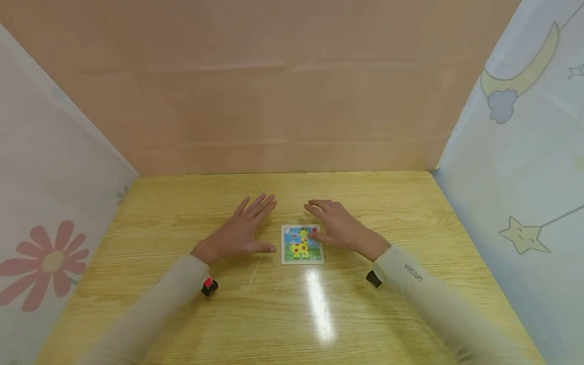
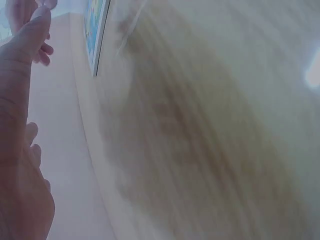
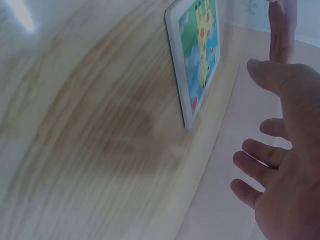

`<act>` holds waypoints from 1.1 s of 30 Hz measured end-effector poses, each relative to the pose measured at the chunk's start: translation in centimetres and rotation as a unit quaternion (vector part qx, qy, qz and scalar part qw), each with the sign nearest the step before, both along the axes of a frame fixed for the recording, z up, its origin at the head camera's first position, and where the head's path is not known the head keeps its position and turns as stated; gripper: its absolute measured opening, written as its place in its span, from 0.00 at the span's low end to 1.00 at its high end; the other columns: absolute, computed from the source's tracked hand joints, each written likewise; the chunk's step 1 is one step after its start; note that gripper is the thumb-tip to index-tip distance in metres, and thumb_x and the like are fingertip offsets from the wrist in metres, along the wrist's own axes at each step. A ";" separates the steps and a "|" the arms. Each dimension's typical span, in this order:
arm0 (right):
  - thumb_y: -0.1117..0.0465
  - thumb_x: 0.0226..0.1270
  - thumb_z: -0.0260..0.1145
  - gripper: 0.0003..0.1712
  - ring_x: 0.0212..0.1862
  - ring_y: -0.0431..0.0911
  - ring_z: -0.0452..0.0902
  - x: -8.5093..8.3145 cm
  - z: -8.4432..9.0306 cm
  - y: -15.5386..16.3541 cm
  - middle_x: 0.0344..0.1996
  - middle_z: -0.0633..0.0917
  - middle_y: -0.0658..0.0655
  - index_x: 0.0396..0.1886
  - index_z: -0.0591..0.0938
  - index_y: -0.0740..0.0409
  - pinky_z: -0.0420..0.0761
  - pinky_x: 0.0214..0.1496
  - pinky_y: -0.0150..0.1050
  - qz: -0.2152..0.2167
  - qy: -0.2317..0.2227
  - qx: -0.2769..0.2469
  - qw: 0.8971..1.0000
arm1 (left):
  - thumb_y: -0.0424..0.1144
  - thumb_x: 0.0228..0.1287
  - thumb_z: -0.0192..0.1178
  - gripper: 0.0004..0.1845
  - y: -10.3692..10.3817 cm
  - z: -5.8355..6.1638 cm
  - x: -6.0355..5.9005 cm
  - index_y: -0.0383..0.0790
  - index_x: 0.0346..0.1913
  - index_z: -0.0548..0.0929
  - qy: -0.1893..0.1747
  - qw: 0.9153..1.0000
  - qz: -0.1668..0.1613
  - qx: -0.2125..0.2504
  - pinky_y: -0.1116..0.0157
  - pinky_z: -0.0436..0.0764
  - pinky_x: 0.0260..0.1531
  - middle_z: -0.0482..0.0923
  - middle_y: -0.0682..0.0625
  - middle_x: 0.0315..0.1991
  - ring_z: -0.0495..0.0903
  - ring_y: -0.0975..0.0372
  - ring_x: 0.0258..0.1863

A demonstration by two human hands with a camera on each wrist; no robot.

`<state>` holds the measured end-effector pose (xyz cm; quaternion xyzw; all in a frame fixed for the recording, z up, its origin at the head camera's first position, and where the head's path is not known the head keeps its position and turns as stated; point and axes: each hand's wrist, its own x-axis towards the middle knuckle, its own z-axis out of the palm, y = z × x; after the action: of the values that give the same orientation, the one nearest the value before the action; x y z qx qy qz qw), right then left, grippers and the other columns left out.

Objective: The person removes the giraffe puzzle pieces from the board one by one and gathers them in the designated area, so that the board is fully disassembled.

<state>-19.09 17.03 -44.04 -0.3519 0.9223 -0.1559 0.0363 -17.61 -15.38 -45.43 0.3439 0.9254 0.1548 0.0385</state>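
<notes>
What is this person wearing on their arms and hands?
Both arms are in long, close-fitting, pale beige sleeves. The right sleeve carries small dark lettering near the cuff. The left hand and right hand are bare. A small black device sits under each wrist; the left one shows red.

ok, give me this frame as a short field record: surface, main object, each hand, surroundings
surface: wooden table, glare patch near the front
main object: giraffe puzzle in a white frame, lying flat at table centre
left hand: fingers straight, spread over the table left of the puzzle, holds nothing
right hand: fingers relaxed, over the puzzle's upper right corner; contact cannot be told
surroundings: plain back wall, flower panel left, moon and star panel right
</notes>
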 end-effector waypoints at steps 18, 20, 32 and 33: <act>0.46 0.73 0.74 0.28 0.39 0.42 0.70 1.0 -1.7 -3.8 0.43 0.81 0.52 0.63 0.86 0.60 0.74 0.44 0.36 0.025 -0.034 0.018 0.999 | 0.78 0.65 0.60 0.64 2.6 -2.4 1.4 0.43 0.88 0.45 -0.078 0.997 0.000 -0.017 0.43 0.34 0.88 0.42 0.51 0.90 0.38 0.54 0.90; 0.46 0.73 0.74 0.29 0.38 0.43 0.69 1.0 -1.8 -4.0 0.42 0.81 0.52 0.63 0.86 0.60 0.74 0.44 0.36 0.028 -0.035 0.021 0.999 | 0.78 0.65 0.59 0.63 2.7 -2.5 1.5 0.42 0.88 0.46 -0.085 0.996 -0.001 -0.024 0.43 0.34 0.88 0.43 0.50 0.90 0.40 0.54 0.90; 0.45 0.73 0.73 0.29 0.40 0.42 0.71 0.9 -2.3 -4.7 0.44 0.81 0.51 0.63 0.85 0.59 0.76 0.45 0.37 0.020 -0.043 0.021 0.999 | 0.78 0.67 0.57 0.61 2.6 -2.9 1.7 0.41 0.87 0.50 -0.073 0.996 -0.010 -0.041 0.41 0.39 0.88 0.45 0.49 0.90 0.44 0.53 0.90; 0.45 0.73 0.73 0.29 0.40 0.42 0.72 0.9 -2.3 -4.8 0.44 0.81 0.51 0.64 0.85 0.58 0.77 0.46 0.37 0.021 -0.047 0.020 0.998 | 0.78 0.67 0.58 0.61 2.6 -2.8 1.7 0.40 0.87 0.51 -0.073 0.996 -0.010 -0.041 0.41 0.39 0.87 0.45 0.49 0.90 0.44 0.53 0.90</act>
<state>-18.21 12.24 -46.30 -0.3623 0.9150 -0.1531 0.0896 -15.95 -12.75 -48.27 0.3389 0.9222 0.1410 0.1217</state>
